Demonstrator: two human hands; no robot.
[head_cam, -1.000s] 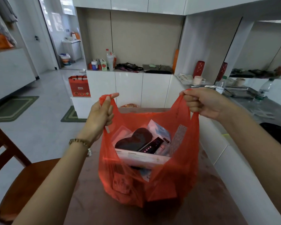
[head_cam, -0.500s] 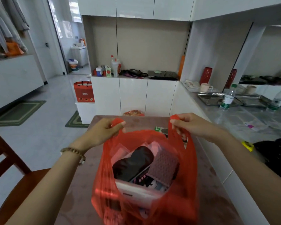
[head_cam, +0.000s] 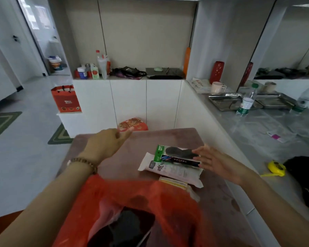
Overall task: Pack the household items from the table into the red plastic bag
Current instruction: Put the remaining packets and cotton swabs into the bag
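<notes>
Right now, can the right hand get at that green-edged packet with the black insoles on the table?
Probably yes. The right hand is open, fingertips at the edge of the insole packet, which lies on top of the other packets with nothing over it.

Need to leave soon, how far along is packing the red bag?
Partly done: the red plastic bag already holds a dark item. In hand: nothing; the open right hand is at the insole packet, the left hand open. Left: that and the white packet on the table.
</notes>
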